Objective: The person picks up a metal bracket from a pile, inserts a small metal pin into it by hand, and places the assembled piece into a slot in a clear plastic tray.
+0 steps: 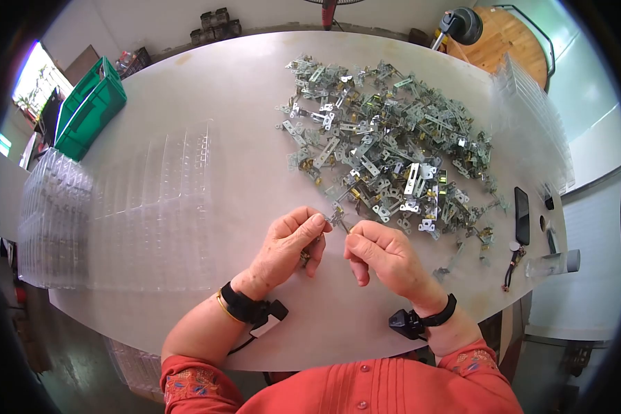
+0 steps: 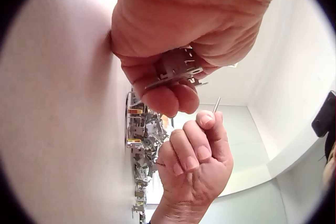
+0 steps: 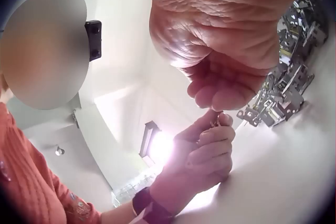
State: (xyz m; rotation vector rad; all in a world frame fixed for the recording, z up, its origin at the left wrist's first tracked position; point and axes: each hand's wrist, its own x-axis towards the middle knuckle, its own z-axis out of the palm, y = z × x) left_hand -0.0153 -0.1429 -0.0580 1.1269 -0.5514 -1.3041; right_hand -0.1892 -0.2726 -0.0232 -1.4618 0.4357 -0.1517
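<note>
In the head view my left hand [image 1: 290, 241] pinches a small metal bracket [image 1: 337, 211] between thumb and index finger. Its other fingers curl round a further metal piece [image 1: 304, 257] with a brassy part, mostly hidden in the palm. From the left wrist, stamped silver plates [image 2: 179, 70] show among those curled fingers. My right hand [image 1: 386, 257] pinches a thin metal pin [image 2: 217, 104] between thumb and index finger, its end pointing toward the bracket. Both sets of fingertips are close together over the table, just in front of a heap of similar brackets [image 1: 393, 145].
Clear plastic trays [image 1: 152, 207] lie on the left, beside a stack of them [image 1: 55, 221]. More trays [image 1: 531, 117] stand at the right. A green crate [image 1: 90, 110] sits at the back left. A phone [image 1: 522, 215] and a bottle [image 1: 552, 264] lie near the right edge.
</note>
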